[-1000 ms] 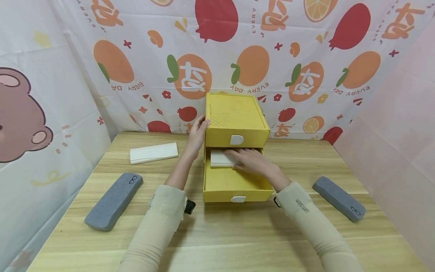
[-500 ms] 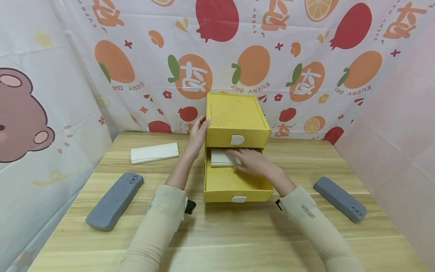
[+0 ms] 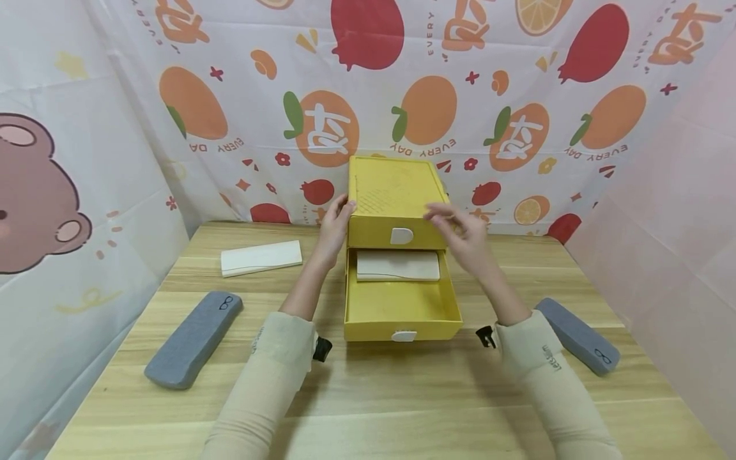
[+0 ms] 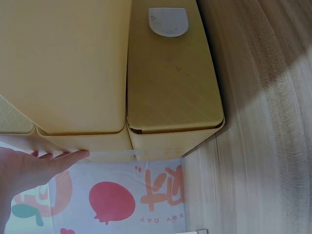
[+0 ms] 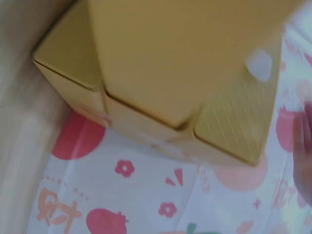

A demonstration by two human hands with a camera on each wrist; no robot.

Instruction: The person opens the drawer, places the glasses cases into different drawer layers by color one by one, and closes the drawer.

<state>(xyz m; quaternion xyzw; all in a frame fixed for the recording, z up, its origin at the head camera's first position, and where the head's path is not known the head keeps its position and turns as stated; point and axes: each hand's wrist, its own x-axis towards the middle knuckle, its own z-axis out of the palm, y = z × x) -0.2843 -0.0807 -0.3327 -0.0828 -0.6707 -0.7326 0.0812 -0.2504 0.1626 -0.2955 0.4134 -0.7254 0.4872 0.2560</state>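
Observation:
A yellow drawer cabinet point(image 3: 397, 185) stands at the back middle, its middle drawer point(image 3: 402, 306) pulled out. Inside that drawer, toward the back, lies a flat white case point(image 3: 397, 265) with a wavy flap edge. My left hand point(image 3: 333, 233) rests against the cabinet's left side near the top; in the left wrist view its fingers point(image 4: 73, 157) lie fairly straight along the side wall. My right hand point(image 3: 464, 237) is raised by the top drawer's right front corner, fingers loosely bent and holding nothing. Whether it touches the cabinet I cannot tell.
Another flat white case point(image 3: 261, 258) lies on the table left of the cabinet. One grey glasses case point(image 3: 195, 338) sits at the left, a second point(image 3: 577, 335) at the right, partly behind my right sleeve. A printed cloth point(image 3: 368, 115) hangs behind the cabinet.
My right hand has come up out of the drawer, off the white case, to the cabinet's upper right. The white case stays in the drawer. My left hand has not moved.

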